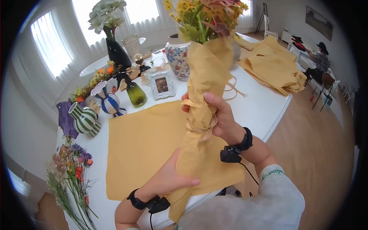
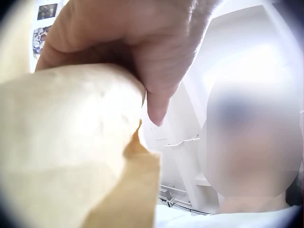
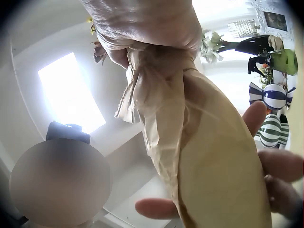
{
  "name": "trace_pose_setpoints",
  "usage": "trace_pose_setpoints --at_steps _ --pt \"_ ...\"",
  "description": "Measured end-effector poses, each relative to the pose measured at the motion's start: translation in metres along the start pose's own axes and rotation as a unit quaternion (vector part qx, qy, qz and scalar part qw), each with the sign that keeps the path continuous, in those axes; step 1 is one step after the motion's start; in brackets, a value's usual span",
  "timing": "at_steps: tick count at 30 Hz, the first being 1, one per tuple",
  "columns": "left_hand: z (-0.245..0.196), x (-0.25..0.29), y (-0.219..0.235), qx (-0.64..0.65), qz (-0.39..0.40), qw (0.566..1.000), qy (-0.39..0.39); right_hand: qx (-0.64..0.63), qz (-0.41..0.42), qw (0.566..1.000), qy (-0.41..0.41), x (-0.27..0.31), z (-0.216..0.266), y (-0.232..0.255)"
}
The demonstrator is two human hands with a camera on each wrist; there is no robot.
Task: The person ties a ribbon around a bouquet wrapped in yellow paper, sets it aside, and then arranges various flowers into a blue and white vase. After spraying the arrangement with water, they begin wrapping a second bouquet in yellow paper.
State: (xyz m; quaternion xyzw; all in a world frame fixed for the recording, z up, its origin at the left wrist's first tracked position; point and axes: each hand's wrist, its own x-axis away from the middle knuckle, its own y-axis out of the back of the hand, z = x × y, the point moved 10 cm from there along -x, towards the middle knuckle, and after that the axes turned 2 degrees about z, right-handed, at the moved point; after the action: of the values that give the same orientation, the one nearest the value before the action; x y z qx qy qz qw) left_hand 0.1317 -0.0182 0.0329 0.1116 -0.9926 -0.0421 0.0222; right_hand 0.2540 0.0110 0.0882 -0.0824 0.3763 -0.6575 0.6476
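Note:
A bouquet wrapped in tan paper (image 1: 209, 73) stands upright over the table, with yellow and dusky pink flowers (image 1: 226, 17) at its top. My right hand (image 1: 224, 117) grips it at the narrow, gathered waist, where a tie (image 1: 205, 130) circles the paper. Lower down, my left hand (image 1: 166, 174) holds the wrapped stem end, thumb lying across the paper. In the right wrist view, the left fingers (image 3: 280, 164) show on one side of the wrap and the thumb on the other. A flat tan sheet (image 1: 143, 145) lies beneath.
Loose flower stems (image 1: 74, 172) lie at the left, near a green-striped vase (image 1: 85, 120) and a blue-striped vase (image 1: 109, 102). Behind stand a green bottle (image 1: 136, 96), a picture frame (image 1: 161, 84) and a floral vase (image 1: 177, 59). Crumpled tan paper (image 1: 272, 67) covers the back right; a person (image 1: 320, 61) sits beyond.

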Motion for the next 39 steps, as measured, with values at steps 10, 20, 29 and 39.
trace_pose_setpoints --at_steps 10,20,29,39 --pt "-0.006 -0.025 0.023 -0.089 -0.085 0.992 0.019 0.052 -0.077 0.995 -0.02 0.0 -0.015 0.02" --pt "0.028 -0.035 0.006 0.051 -0.005 0.996 0.078 0.056 -0.178 0.979 0.084 -0.034 0.066 0.125" --pt "0.073 -0.021 -0.008 0.024 0.037 0.986 0.161 0.148 -0.188 0.965 0.108 -0.018 0.18 0.21" --pt "0.101 0.023 0.056 -0.545 -0.008 0.827 0.135 0.279 -0.388 0.878 0.02 0.059 0.246 0.367"
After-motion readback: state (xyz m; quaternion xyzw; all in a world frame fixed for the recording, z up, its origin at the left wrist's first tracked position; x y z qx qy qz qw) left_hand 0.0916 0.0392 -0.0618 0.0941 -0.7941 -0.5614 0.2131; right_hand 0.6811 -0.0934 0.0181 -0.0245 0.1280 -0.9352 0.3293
